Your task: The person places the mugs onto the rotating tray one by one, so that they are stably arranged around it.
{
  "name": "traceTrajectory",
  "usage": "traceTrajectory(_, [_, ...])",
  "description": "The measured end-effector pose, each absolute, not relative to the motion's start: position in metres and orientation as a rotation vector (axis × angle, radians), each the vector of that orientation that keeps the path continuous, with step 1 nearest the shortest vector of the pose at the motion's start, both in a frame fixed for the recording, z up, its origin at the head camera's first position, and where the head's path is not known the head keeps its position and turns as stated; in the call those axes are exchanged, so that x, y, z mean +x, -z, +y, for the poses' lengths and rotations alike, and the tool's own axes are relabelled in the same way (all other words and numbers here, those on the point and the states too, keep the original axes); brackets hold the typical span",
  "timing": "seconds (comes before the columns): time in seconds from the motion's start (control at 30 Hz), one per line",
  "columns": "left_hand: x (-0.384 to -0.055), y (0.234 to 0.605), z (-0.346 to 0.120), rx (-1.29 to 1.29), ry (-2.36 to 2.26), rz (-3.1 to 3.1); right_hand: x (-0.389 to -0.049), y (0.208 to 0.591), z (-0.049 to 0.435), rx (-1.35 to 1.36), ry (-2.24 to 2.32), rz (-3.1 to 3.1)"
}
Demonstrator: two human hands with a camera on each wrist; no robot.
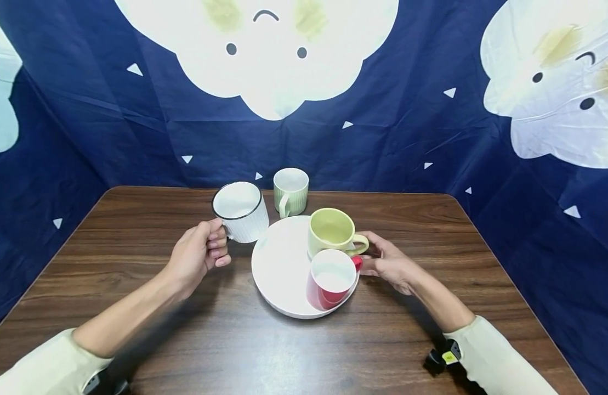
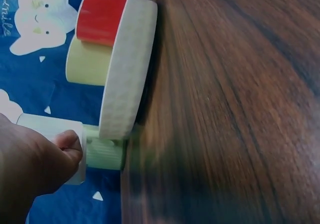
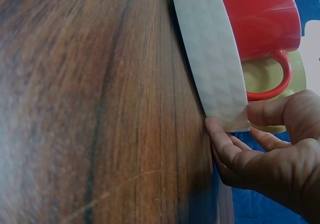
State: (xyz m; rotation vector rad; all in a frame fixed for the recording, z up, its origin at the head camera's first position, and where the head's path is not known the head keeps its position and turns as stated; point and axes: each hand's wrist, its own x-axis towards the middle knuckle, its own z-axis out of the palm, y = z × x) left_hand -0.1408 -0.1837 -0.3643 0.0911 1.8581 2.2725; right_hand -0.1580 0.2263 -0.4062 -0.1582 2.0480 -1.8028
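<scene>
- Two bare hands, both occupied. Left grip (image 1: 201,251): fingers curled tight around the handle of the white mug (image 1: 244,226); no slack seen.
- White mug held off the worktop (image 1: 210,345), roughly upright, mouth up, dark rim. Its body lies ahead and to the right of the left grip.
- Key relation: tray (image 1: 281,269) just to the right of the white mug. In the head view the mug's base overlaps the tray's far-left rim. Bare left half of the tray faces the mug; any onward move would seem to hinge on that short rightward offset. Left hand the nearer to it.
- Right grip (image 1: 386,264): thumb over the tray's right rim, fingers at its lower edge; a pinch, narrow.
- On the tray's right side: red mug (image 1: 331,297) nearer, yellow-green mug (image 1: 330,235) behind; handles towards the right grip. Contact with the thumb: cannot tell.
- Pale green mug (image 1: 295,201) beyond the tray, on the worktop, untouched.
- Blue cloth (image 1: 407,142) behind all.
</scene>
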Motion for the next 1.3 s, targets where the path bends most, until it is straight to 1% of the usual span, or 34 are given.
traceTrajectory(0.37, [-0.134,0.357,-0.173,0.171,-2.243,1.852,-0.158,0.405,0.227,-0.166,1.802,2.044])
traceTrajectory(0.67, [-0.129,0.354,-0.167,0.133,-2.213,1.836,-0.159,0.405,0.227,-0.166,1.816,2.019])
traceTrajectory(1.3, [-0.122,0.356,-0.157,0.155,-2.124,1.843,-0.158,0.406,0.227,-0.154,1.809,2.033])
